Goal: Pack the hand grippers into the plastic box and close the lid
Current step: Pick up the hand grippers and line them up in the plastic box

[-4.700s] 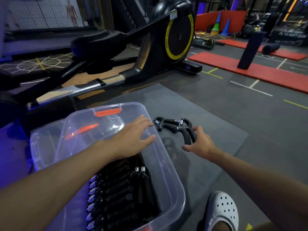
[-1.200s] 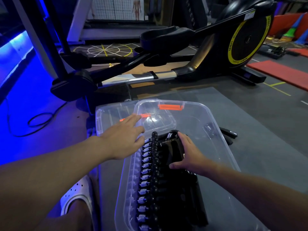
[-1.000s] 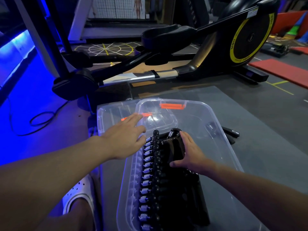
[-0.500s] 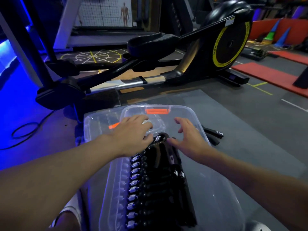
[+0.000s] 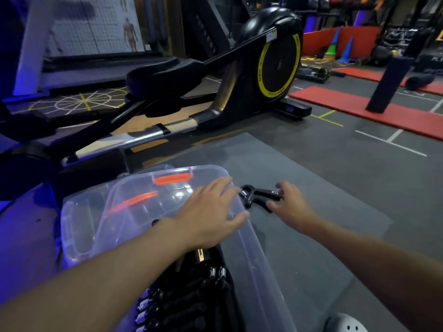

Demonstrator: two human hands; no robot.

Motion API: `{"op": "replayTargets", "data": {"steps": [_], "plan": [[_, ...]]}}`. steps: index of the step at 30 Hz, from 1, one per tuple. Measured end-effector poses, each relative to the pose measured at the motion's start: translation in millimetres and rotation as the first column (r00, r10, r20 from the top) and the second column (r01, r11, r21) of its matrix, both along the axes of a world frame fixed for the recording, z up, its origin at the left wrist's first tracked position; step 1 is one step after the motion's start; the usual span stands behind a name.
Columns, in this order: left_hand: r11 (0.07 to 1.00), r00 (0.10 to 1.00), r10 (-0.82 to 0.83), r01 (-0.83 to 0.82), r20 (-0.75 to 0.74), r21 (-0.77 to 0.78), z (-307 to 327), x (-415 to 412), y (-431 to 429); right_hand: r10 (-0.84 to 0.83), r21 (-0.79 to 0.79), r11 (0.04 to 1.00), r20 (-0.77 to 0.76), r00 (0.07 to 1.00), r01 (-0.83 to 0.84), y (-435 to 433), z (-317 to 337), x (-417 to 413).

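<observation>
Your right hand (image 5: 293, 207) has left the box, where it was setting down a gripper a moment ago, and reached out to the mat; its fingers (image 5: 280, 186) are half curled above the upper handle of the loose hand gripper (image 5: 257, 196), the thumb just under the lower handle, and you cannot tell whether they have closed on it yet. That gripper lies flat on the grey mat (image 5: 323, 236), just beside the far right corner of the plastic box (image 5: 261, 271), spring end toward the box. Your left hand (image 5: 211, 212) has crossed from the box's left side to its right rim, and now rests there with fingers straight and spread, holding nothing. Inside the box, under your left forearm, the packed hand grippers (image 5: 191, 300) lie in a row, springs to the left. The clear lid (image 5: 76, 221) is off, lying at the box's left side. Beyond stands an elliptical trainer (image 5: 278, 63); a white shoe (image 5: 345, 325) shows at the bottom edge.
</observation>
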State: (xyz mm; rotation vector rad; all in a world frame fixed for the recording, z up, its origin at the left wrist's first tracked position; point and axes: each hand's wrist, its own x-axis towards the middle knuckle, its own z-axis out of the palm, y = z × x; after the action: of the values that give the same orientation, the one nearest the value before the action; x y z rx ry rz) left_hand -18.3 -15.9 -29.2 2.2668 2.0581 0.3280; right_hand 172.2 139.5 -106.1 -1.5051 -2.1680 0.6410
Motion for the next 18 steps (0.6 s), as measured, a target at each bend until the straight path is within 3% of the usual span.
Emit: {"op": "replayTargets", "data": {"steps": [8,18], "plan": [[0.994,1.000,0.002,-0.005,-0.031,-0.107,-19,-5,29,0.003,-0.154,0.988,0.095,0.995,0.012,66,-67,-7],[0.994,1.000,-0.003,0.004,0.007,-0.112,-26,-10,31,-0.024,-0.129,0.990,0.253,0.967,0.058,103,-100,-22]]}}
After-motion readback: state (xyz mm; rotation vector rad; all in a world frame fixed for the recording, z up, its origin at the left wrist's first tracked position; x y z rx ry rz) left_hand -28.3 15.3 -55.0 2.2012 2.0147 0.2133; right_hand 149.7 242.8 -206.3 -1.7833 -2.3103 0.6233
